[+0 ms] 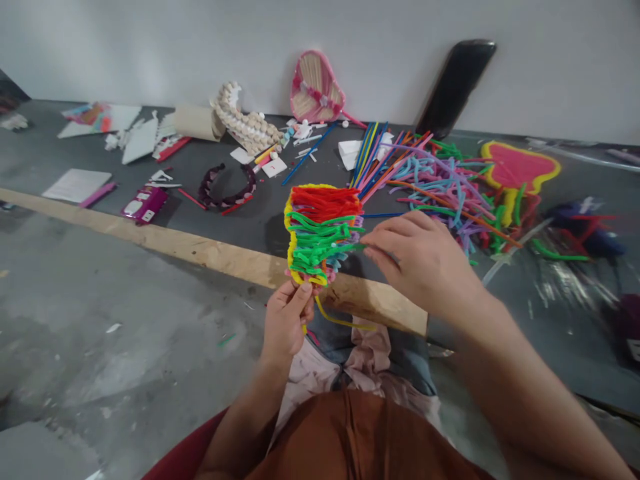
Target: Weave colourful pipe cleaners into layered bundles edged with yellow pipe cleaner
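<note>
My left hand (286, 319) pinches the bottom of a pipe-cleaner piece (320, 230), a yellow frame woven with red strands at the top and green ones below. A yellow tail hangs down from it. My right hand (417, 257) is closed on a green pipe cleaner (345, 248) at the piece's right side. Both hands hover over a wooden plank (200, 250) and my lap.
A heap of loose coloured pipe cleaners (435, 180) lies on the dark mat to the right. A pink and yellow shape (517, 167), a pink heart-shaped craft (316, 90), a phone (455, 83) against the wall, a dark wreath (225, 190) and paper scraps lie around.
</note>
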`<state>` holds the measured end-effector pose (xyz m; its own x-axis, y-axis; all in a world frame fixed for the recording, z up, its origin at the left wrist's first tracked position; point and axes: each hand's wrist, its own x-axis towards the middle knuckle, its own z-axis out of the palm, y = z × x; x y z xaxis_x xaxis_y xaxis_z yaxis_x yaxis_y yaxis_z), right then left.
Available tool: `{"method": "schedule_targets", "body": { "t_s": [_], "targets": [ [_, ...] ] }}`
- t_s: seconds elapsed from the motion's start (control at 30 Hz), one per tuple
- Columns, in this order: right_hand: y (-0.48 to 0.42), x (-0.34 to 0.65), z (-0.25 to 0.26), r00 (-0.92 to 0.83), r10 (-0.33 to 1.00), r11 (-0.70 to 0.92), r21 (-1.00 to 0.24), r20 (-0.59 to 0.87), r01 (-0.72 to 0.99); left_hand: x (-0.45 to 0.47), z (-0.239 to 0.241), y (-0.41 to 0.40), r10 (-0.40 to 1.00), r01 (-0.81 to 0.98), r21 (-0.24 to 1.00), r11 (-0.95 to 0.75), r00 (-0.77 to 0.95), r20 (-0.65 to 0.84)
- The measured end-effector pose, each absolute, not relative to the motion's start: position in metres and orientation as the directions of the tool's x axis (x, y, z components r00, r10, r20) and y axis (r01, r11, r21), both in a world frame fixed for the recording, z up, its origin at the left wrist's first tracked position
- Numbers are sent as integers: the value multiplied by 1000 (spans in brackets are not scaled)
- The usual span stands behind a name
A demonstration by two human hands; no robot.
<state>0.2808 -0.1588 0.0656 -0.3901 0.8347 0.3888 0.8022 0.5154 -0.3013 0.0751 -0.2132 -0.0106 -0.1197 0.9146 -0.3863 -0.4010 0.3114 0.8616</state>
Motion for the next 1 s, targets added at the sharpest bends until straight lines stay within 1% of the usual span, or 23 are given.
{"method": "schedule_targets", "body": {
  "t_s": [0.03,0.1,0.17,0.23,0.27,0.3,0.37,0.43,0.5,0.63,0.7,0.87,0.93,1.0],
  "targets": [
    [-159,281,68,-379,834,513,-313,401,799,75,-13,-214,926,-341,898,279,-152,-346],
    [-164,279,71,-321,819,515,-364,476,776,75,-18,-216,945,-220,950,222,-192,-265],
    [-170,273,70,-295,788,564,-441,540,698,75,-20,-218,959,-111,976,185,-196,-204],
    [-175,263,66,-394,745,660,-508,538,553,76,-20,-220,969,-18,986,165,-184,-166],
    [-177,258,62,-462,720,693,-529,517,489,77,-19,-221,973,23,988,155,-179,-149],
    [-177,253,58,-519,705,707,-538,483,460,78,-18,-223,976,65,988,142,-177,-129],
    [-176,246,49,-567,727,681,-516,388,520,80,-18,-225,981,161,982,96,-182,-66],
    [-175,241,44,-520,802,595,-480,295,645,81,-18,-226,984,264,964,41,-179,8],
    [-173,239,42,-469,853,520,-455,230,723,82,-18,-226,986,333,943,5,-161,52],
    [-173,235,49,-419,897,438,-397,139,807,83,-15,-225,988,362,932,-19,-135,73],
    [-172,233,51,-409,906,418,-394,113,818,83,-14,-225,990,349,937,-12,-129,61],
    [-173,230,46,-354,926,377,-407,133,832,82,-17,-227,991,187,976,114,-84,-100],
    [-174,229,43,-355,927,373,-405,121,835,81,-17,-227,992,172,978,119,-69,-109],
    [-175,227,41,-368,923,381,-394,111,837,82,-16,-226,994,204,975,86,-77,-72]
  ]
}}
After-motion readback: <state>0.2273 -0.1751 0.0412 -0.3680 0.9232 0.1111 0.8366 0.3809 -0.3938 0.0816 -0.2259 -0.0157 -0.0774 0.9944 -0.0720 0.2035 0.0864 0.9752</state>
